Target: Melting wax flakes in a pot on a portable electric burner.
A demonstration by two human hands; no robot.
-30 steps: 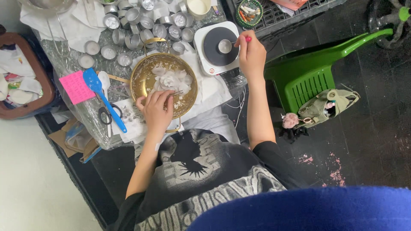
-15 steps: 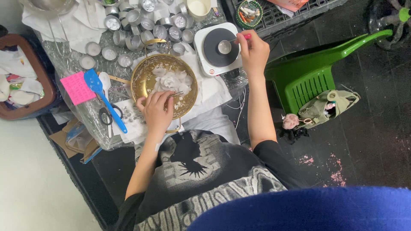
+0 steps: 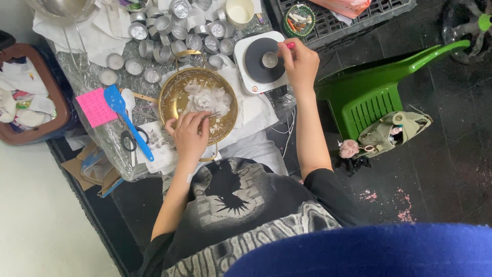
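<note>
Brass bowl of white wax petals sits unmoved; left hand still pinches tweezers there — right hand keeps the pink-handled spoon over the hotplate — wax still warming

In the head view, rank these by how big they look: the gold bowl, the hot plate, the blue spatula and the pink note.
1. Gold bowl
2. Hot plate, slightly smaller
3. Blue spatula
4. Pink note, close to the spatula, so unsure

blue spatula by pink note | scissors | metal cups | green chair | olive bag on floor
</note>
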